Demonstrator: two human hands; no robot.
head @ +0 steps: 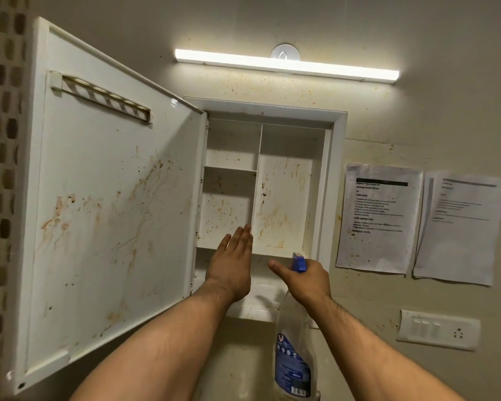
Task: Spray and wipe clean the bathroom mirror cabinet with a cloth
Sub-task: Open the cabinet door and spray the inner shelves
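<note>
The white mirror cabinet [339, 146] hangs on the wall with its door [104, 198] swung wide open to the left. Brown stains streak the door's inner face and the bare shelves [284, 198]. My left hand [232, 264] is raised flat with straight fingers in front of the lower left shelf compartment. My right hand [304, 279] grips the neck of a clear spray bottle [292, 351] with a blue trigger head and blue label, just below the cabinet's lower shelf. No cloth is in view.
A lit tube light [287, 65] runs above the cabinet. Two printed sheets [379, 218] are stuck to the stained wall on the right, above a white switch plate [438, 329]. Brown mosaic tiles [0, 169] line the far left.
</note>
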